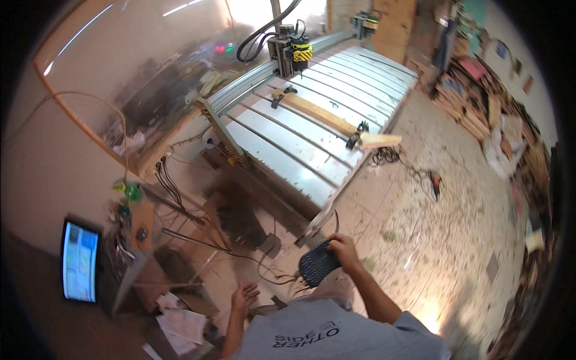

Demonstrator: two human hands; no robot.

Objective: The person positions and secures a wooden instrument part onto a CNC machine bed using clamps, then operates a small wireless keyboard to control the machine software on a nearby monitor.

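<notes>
My right hand (344,249) grips the upper right edge of a small black handheld keyboard (318,264), which is tilted in front of my body. My left hand (244,296) is held low beside my body, its fingers apart and nothing in it. Ahead stands a CNC router table with a slotted, pale bed (282,157). Black clamps (354,141) sit at both ends of a wooden plank (321,113) on the bed. Above the bed's far left part hangs the black and yellow spindle (301,53).
A lit monitor (80,261) stands at the left, near papers (182,324) and hanging cables (171,183). On the littered floor to the right lies an orange and black power tool (435,183) with its coiled cord (386,155). Scrap wood (468,105) is piled along the right wall.
</notes>
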